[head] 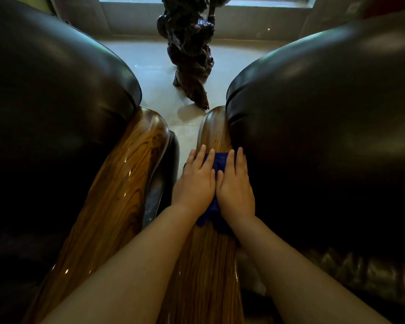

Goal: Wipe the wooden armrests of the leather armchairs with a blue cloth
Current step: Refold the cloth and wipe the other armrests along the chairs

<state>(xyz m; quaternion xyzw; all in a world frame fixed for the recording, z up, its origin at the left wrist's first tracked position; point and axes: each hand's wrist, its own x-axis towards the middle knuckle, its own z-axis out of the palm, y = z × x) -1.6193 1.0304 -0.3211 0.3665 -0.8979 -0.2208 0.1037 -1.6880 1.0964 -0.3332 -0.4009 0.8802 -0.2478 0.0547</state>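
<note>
both hands lie flat, side by side, on a folded dark blue cloth (pixel 216 162) that is spread over the glossy brown wooden armrest (pixel 214 132) of the dark leather armchair on the right (pixel 325 113). the left hand (pixel 195 181) covers the cloth's left half, the right hand (pixel 235 185) its right half; the fingers (pixel 202 153) of both are straight and slightly spread, pressing down and gripping nothing. cloth shows between the hands, past the fingertips and behind the wrists.

the armrest's long axis runs straight away from the person, from the bottom edge of the view to its rounded far end. the cloth sits well up that length, so a stretch of bare wood lies ahead of the fingertips and a longer stretch lies back under the forearms. the next stroke probably runs along the grain, forward to the rounded tip or back toward the body, with both hands equally placed for it.

a second wooden armrest (pixel 117 183), on the left leather armchair (pixel 56 90), lies just across a narrow gap, nearer the left hand. a dark gnarled wooden sculpture (pixel 189 54) stands on the pale floor (pixel 150 57) beyond
</note>
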